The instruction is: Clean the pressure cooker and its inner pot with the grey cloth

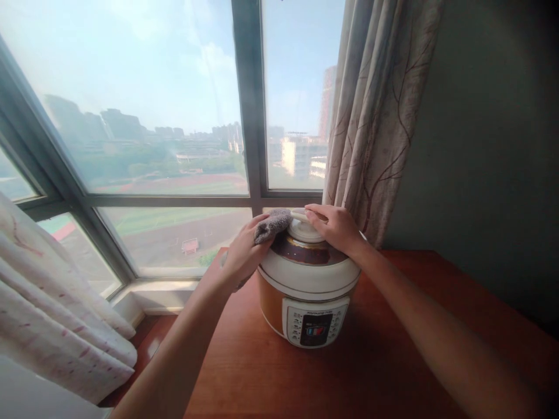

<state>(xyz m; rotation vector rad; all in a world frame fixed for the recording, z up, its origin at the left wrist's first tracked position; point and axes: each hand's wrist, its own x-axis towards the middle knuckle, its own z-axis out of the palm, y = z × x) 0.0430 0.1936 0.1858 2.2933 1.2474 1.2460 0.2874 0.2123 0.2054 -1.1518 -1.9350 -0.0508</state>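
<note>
An electric pressure cooker, white and orange-brown with a control panel on its front, stands upright on the reddish wooden table. My left hand is closed round a grey cloth, which touches the left side of the lid. On top of the lid, my right hand grips the pale lid handle, its fingers bent over the right end. Part of the cloth hangs below my left hand, and the far side of the cooker is hidden.
The wooden table reaches to the right beside a dark wall. Behind it are large windows with grey frames. A patterned curtain hangs behind the cooker, and a white curtain is at the lower left.
</note>
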